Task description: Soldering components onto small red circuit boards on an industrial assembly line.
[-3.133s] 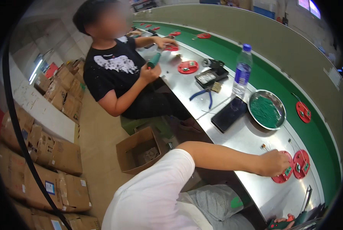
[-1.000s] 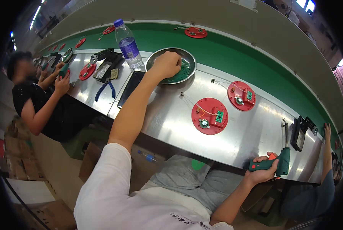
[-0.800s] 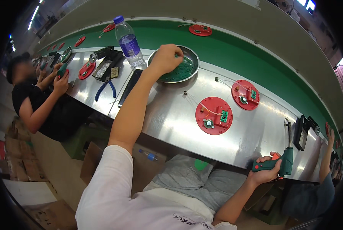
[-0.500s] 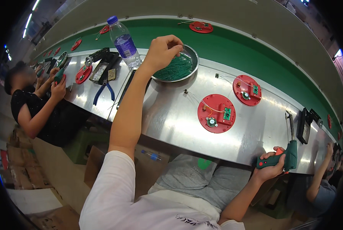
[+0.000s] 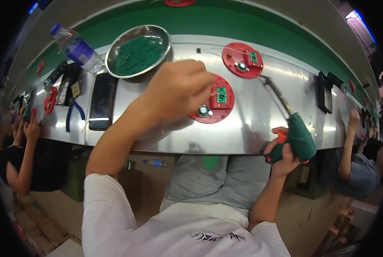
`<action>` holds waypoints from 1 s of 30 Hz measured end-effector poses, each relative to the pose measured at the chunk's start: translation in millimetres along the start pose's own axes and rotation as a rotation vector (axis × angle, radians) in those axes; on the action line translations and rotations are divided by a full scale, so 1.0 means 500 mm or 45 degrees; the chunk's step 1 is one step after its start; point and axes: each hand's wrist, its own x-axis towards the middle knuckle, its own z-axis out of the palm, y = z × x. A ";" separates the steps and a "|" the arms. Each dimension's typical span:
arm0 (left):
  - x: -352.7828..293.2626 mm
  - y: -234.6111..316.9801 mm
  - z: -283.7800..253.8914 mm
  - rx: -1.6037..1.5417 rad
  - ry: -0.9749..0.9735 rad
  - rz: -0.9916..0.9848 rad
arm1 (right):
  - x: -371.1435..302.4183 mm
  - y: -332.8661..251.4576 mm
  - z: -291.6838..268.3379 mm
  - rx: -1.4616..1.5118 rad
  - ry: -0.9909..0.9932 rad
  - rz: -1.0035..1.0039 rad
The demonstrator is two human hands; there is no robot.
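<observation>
My left hand (image 5: 180,92) is over the nearer red round plate (image 5: 225,112), covering its left part. Its fingers are pinched together, and whatever may be between them is too small to make out. That plate carries a small green circuit board and a round metal-and-green part. In my right hand (image 5: 284,162) is a green soldering gun (image 5: 300,135) with a red trigger, its long tip pointing up and left, toward a second red round plate (image 5: 232,64) with white wires. Left of the plates stands a steel bowl (image 5: 168,53) full of thin green wires.
A water bottle (image 5: 82,53) stands beside the bowl, near a dark flat phone-like slab (image 5: 101,103). Blue-handled pliers (image 5: 75,113) and a black tray (image 5: 65,90) lie further left. Another black tray (image 5: 324,94) is at right. Co-workers sit on both sides.
My left hand has moved from the bowl of green wires to the nearer red plate. My right hand has brought the soldering gun's tip closer to the plates. The view has shifted.
</observation>
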 end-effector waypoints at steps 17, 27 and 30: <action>-0.054 0.016 0.083 0.288 -0.122 0.149 | -0.019 -0.028 -0.005 -0.083 -0.296 0.218; -0.058 0.019 0.085 0.294 -0.053 0.120 | -0.016 -0.034 0.008 0.074 -0.291 0.287; -0.058 0.019 0.087 0.295 -0.049 0.107 | -0.015 -0.031 0.001 0.046 -0.313 0.307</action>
